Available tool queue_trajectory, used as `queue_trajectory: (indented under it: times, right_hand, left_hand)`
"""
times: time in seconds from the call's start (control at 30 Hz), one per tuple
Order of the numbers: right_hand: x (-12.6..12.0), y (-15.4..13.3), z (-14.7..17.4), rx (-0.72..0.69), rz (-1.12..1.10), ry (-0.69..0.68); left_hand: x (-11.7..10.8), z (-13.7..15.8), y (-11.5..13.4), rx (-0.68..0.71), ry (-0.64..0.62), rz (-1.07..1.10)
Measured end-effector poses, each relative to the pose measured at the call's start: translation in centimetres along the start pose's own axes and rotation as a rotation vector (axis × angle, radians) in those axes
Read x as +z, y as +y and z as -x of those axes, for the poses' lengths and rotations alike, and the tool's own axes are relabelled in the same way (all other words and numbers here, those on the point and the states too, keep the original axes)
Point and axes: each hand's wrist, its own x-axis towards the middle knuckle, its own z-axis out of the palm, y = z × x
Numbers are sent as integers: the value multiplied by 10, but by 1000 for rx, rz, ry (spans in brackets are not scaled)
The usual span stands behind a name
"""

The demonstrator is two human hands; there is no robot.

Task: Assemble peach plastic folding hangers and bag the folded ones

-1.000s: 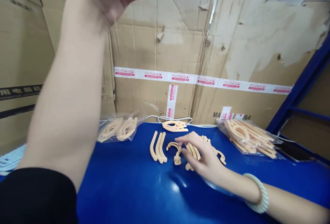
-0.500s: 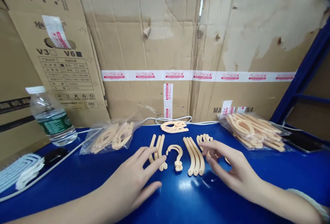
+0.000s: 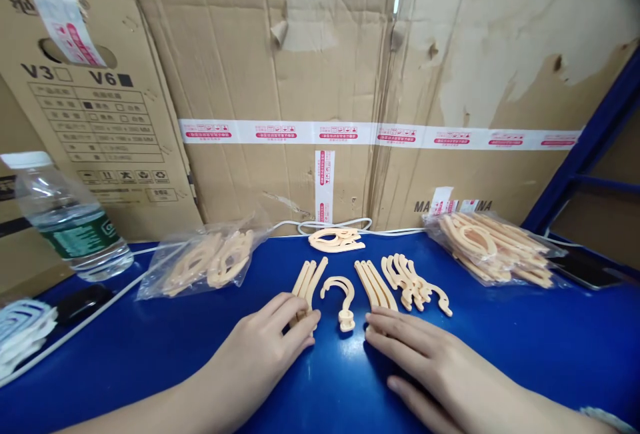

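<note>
My left hand [image 3: 273,337] has its fingers bent around the lower ends of several curved cream hanger arms [image 3: 310,281], partly hiding them. My right hand [image 3: 425,351] lies with fingers stretched out over the lower ends of a matching group of curved hanger arms [image 3: 373,284]; its thumb is apart. Between the hands lies a cream hanger hook [image 3: 346,307], its curve pointing away from me. Right of the second group is a row of short hooked cream pieces [image 3: 407,281]. Behind the hook lies a folded hanger [image 3: 336,240].
A clear bag of hanger parts [image 3: 205,264] lies at left, and a fuller bag [image 3: 495,247] at right beside a dark phone [image 3: 587,271]. A water bottle [image 3: 75,221], a black object [image 3: 85,302] and a white cable [image 3: 120,297] are at left. Cardboard [image 3: 280,87] stands behind the blue table [image 3: 340,394].
My right hand has moved from the short hooked pieces to the lower ends of the right-hand arms. My left fingers have drawn in around the left-hand arms, which now sit closer together.
</note>
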Motion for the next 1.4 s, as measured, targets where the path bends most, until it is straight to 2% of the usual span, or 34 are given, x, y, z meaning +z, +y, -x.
queue_trajectory:
  times: [0.1,0.27,0.33,0.43,0.53,0.67,0.77,0.87,1.0,1.1,1.17,1.4]
  right_hand:
    - [3,3,-2,43,-46,-57]
    - [-2,35,-1,84,-43,91]
    - [-11,50,6,140,33,80]
    - [-21,64,19,267,67,-137]
    - [-23,65,28,350,-5,-345]
    - [-19,59,25,408,-77,-412]
    - [-17,62,22,489,-98,-412]
    - [-20,71,23,503,-148,-379]
    - [-27,77,24,442,-91,-193]
    - [-33,76,9,327,-8,-8]
    - [-36,76,-11,264,4,51]
    - [-19,102,-107,194,69,-29]
  left_hand:
    - [3,-1,-3,-1,16,17]
    - [7,-3,-8,8,39,13]
    - [7,-3,-9,11,53,12]
    - [6,-2,-9,12,72,19]
    - [3,-2,-6,26,106,14]
    - [-3,-3,-1,89,199,8]
    - [-8,-4,2,133,246,33]
    - [-10,-5,3,142,257,65]
    - [-9,-4,3,127,233,97]
    - [-6,-2,3,131,206,120]
    - [-4,0,3,138,193,128]
    - [-4,4,4,163,170,113]
